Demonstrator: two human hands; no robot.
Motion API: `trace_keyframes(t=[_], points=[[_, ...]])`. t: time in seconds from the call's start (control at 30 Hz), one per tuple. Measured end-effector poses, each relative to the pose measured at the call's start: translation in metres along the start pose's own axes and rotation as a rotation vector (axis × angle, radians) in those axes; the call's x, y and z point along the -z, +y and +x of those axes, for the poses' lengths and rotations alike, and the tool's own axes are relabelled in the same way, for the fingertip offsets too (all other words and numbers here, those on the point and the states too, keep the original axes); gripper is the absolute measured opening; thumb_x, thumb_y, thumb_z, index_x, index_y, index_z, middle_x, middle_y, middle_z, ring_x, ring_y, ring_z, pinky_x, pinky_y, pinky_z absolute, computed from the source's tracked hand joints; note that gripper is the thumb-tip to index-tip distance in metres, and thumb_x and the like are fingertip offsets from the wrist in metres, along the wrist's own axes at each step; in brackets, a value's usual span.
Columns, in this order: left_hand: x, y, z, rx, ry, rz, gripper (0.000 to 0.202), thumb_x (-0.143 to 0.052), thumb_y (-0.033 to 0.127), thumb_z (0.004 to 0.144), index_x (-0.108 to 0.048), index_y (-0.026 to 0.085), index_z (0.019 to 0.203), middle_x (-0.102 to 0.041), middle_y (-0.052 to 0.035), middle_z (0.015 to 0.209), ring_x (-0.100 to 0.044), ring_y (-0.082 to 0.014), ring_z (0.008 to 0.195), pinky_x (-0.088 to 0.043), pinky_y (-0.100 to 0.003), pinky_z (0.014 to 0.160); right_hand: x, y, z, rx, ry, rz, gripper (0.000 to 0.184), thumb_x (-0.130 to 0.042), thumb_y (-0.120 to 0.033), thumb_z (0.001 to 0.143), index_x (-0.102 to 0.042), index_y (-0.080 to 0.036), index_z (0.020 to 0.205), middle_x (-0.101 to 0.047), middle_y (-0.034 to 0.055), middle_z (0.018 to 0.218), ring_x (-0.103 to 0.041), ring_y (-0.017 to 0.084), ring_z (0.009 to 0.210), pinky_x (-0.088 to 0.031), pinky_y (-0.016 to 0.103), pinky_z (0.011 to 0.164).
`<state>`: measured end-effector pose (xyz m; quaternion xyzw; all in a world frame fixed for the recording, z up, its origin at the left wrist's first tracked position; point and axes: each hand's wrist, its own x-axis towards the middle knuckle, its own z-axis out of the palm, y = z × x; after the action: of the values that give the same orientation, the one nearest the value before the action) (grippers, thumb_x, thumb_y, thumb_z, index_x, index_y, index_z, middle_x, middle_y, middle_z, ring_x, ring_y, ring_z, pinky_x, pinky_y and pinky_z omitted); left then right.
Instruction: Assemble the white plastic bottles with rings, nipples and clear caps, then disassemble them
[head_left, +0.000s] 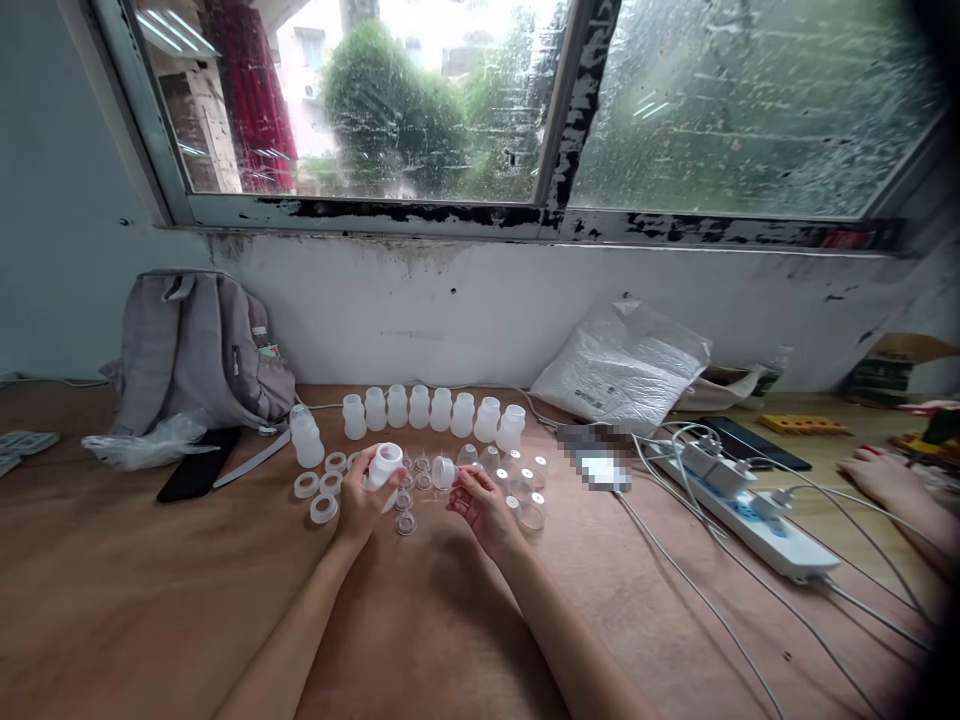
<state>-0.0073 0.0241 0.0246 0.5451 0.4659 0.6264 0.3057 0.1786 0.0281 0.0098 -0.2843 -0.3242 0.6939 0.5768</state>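
My left hand (358, 505) is wrapped round a frosted baby bottle (385, 466), its open mouth tilted up and toward the right. In my right hand (484, 508), the fingertips pinch a bottle ring with a clear teat (443, 473), a short way right of the bottle's mouth and apart from it. Several loose clear teats (406, 523) lie on the table between the hands. To the left of my left hand are several white rings (323, 509). Clear dome caps (532, 513) stand just beyond and right of my right hand.
Frosted bottles (419, 408) stand in a curved row at the back, with another bottle (306, 438) to the left. A backpack (180, 340) and black phone (196, 468) lie left. Rightward are a plastic bag (622, 365), a power strip (750, 520) with cables, and another person's hand (885, 485).
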Motion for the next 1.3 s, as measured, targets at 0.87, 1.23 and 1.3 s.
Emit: trace_keyframes(t=[0.87,1.23,1.3], points=[[-0.003,-0.025,-0.006,-0.572,-0.285,0.738,0.047,-0.058,0.046,0.071,-0.051,0.023,0.112,-0.064,-0.0085,0.095,-0.057,-0.0254,0.088,-0.036,-0.036,0.084,-0.006,0.009,-0.001,0.287,0.048,-0.537,0.025,-0.064,-0.041,0.068,-0.054,-0.018,0.065,-0.051,-0.0024,0.053,-0.045,0.009,0.044,-0.037,0.021,0.039],[-0.006,-0.024,-0.010,-0.583,-0.345,0.663,0.045,-0.059,0.044,0.071,-0.052,0.023,0.110,-0.064,-0.0078,0.098,-0.056,-0.0255,0.089,-0.036,-0.036,0.083,-0.005,0.008,-0.002,0.414,0.086,-0.880,0.044,-0.049,-0.046,0.077,-0.029,-0.020,0.048,-0.030,-0.0062,0.042,-0.029,0.008,0.041,-0.022,0.023,0.041],[-0.007,-0.023,-0.010,-0.584,-0.378,0.665,0.045,-0.058,0.044,0.072,-0.051,0.023,0.111,-0.063,-0.0079,0.101,-0.056,-0.0253,0.091,-0.035,-0.036,0.084,-0.004,0.008,-0.001,0.396,0.083,-0.865,0.047,-0.049,-0.048,0.077,-0.028,-0.020,0.046,-0.029,-0.0062,0.040,-0.028,0.007,0.040,-0.021,0.023,0.040]])
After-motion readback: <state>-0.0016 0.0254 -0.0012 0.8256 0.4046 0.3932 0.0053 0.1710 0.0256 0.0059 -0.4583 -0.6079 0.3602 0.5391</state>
